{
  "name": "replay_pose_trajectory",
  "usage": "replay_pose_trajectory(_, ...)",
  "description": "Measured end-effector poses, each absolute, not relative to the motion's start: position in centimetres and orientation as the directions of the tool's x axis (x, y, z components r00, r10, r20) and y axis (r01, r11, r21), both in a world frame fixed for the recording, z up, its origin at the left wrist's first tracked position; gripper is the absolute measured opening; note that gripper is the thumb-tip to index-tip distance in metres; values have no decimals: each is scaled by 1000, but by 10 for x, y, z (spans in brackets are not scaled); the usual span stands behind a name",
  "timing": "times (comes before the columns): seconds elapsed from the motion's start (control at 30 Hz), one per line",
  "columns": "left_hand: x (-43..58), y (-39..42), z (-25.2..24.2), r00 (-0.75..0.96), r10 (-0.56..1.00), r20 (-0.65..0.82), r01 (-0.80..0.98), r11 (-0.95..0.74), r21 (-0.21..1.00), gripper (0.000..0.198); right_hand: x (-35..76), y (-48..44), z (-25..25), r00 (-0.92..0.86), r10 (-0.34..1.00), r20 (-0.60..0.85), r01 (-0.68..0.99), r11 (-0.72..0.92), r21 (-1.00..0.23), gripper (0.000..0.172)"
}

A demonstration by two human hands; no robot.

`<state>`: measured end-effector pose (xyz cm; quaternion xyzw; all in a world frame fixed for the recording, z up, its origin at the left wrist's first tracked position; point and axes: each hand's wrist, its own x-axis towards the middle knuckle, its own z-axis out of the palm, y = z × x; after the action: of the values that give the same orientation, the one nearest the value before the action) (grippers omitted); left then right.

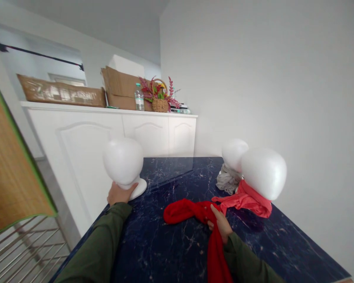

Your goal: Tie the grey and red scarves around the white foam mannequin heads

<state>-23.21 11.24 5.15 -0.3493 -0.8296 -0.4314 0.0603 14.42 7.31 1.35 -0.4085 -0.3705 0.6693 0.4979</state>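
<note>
My left hand (pixel 120 193) is wrapped round the neck of a white mannequin head (pixel 123 161), which stands on its round base near the left edge of the table. In my right hand (pixel 221 224) is a long red scarf (pixel 181 210), pinched near its middle where a few small bead-like dots show. One end of the scarf lies on the tabletop, and the other hangs down past the bottom of the view. To the right, another white mannequin head (pixel 264 173) has a coral scarf (pixel 247 199) around its neck. Behind it, a third head (pixel 234 153) wears a grey scarf (pixel 228 179).
The dark blue marbled table (pixel 165 251) meets the wall on its right. Beyond it is a white cabinet (pixel 90 145) bearing cardboard boxes (pixel 122 88), a water bottle (pixel 139 97) and a flower basket (pixel 160 105). A metal rack (pixel 32 245) stands at the lower left.
</note>
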Motion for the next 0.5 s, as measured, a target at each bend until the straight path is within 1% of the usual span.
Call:
replay_pose_trajectory(0.13,-235,111,57,-775,527,349,598,435,673,83,147,75,14,-240,946,-219,-310,-288,-906,50)
replay_pose_trajectory(0.23,-231,107,61,-788,513,340,579,429,694,81,149,79,17,-260,933,-248,-303,-323,-897,49)
replay_pose_trajectory(0.3,-222,104,65,-777,532,338,579,391,716,81,150,77,22,-249,925,-287,-290,-354,-889,47)
replay_pose_trajectory(0.33,-214,102,67,-754,553,353,594,347,726,80,151,73,25,-254,915,-315,-271,-380,-885,47)
replay_pose_trajectory(0.4,-192,96,70,-671,610,421,648,207,733,77,153,56,32,-299,885,-357,-221,-428,-876,45)
replay_pose_trajectory(0.43,-177,92,71,-609,641,467,678,115,726,74,155,41,35,-344,869,-356,-194,-437,-878,44)
replay_pose_trajectory(0.5,-146,80,71,-476,693,542,710,-61,701,69,162,4,40,-500,813,-300,-120,-407,-905,42)
